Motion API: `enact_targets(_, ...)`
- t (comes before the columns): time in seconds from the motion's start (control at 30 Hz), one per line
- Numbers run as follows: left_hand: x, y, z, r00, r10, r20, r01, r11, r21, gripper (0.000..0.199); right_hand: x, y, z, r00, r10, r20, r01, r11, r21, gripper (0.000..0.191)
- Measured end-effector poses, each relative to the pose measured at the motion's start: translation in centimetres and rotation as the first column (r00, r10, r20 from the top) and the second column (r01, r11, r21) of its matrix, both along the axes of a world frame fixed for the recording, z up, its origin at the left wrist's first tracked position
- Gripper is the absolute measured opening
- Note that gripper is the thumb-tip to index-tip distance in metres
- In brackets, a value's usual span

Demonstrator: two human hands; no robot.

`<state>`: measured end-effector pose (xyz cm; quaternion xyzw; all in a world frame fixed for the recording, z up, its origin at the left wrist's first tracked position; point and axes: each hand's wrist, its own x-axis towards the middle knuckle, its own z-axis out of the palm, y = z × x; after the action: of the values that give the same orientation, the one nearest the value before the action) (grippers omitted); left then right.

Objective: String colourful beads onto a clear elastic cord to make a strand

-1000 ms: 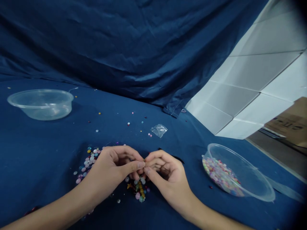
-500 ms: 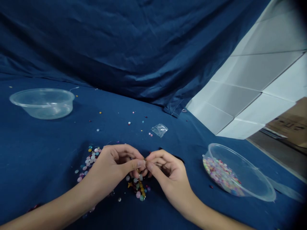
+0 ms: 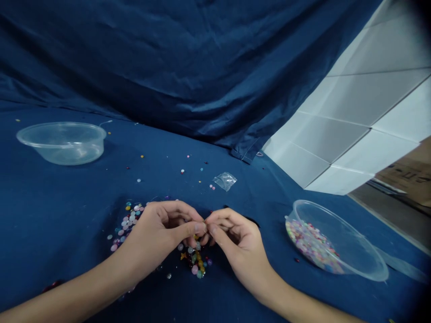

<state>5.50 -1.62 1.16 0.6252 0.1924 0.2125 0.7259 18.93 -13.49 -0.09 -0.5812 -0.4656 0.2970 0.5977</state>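
The left hand [image 3: 156, 235] and right hand [image 3: 239, 240] curl nearly closed, their fingertips meeting on something small that the fingers hide. A strand of colored beads [image 3: 198, 262] lies just below them. Right of the strand, a tilted clear plastic bowl [image 3: 367, 253] holds many pastel beads [image 3: 313, 244]; left of it lie loose beads [image 3: 126, 226], and farther off, another clear bowl [image 3: 62, 146].

This looks like a makeshift craft corner, not clearly any one kind of room. Blue cloth [image 3: 134, 67] covers the surface [image 3: 60, 215] and hangs behind it, beside white panels [image 3: 350, 107] and a cardboard box [image 3: 411, 179], with beads [image 3: 126, 226] and clear bowls [image 3: 63, 143] set out.
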Motion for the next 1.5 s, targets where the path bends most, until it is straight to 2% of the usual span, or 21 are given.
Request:
enact_targets(0.23, 0.12, -0.29, 0.00, 1.000, 0.003, 0.006, -0.003, 1.000, 0.012, 0.002, 0.00, 0.16, 0.25, 1.000, 0.030, -0.007, -0.030, 1.000, 0.001, 0.006)
enact_targets(0.5, -0.11, -0.40, -0.10, 1.000, 0.010, 0.014, -0.010, 1.000, 0.016, 0.003, -0.17, 0.24, 0.42, 1.000, 0.030, -0.009, -0.030, 1.000, 0.002, 0.007)
enact_targets(0.73, -0.16, -0.21, -0.09, 1.000, 0.005, 0.005, -0.006, 1.000, 0.017, 0.007, -0.20, 0.09, 0.45, 0.995, -0.036, 0.097, 0.034, 0.999, 0.019, 0.005)
enact_targets(1.27, -0.07, -0.13, -0.03, 1.000, 0.021, -0.002, -0.021, 0.999, 0.044, 0.012, -0.06, -0.12, 0.57, 0.999, -0.003, 0.041, 0.002, 1.000, 0.019, 0.006)
enact_targets(1.5, -0.21, 0.04, -0.24, 1.000, 0.020, -0.022, -0.019, 0.998, 0.056, 0.013, -0.02, -0.08, 0.53, 0.998, -0.004, 0.064, 0.003, 1.000, 0.015, 0.009)
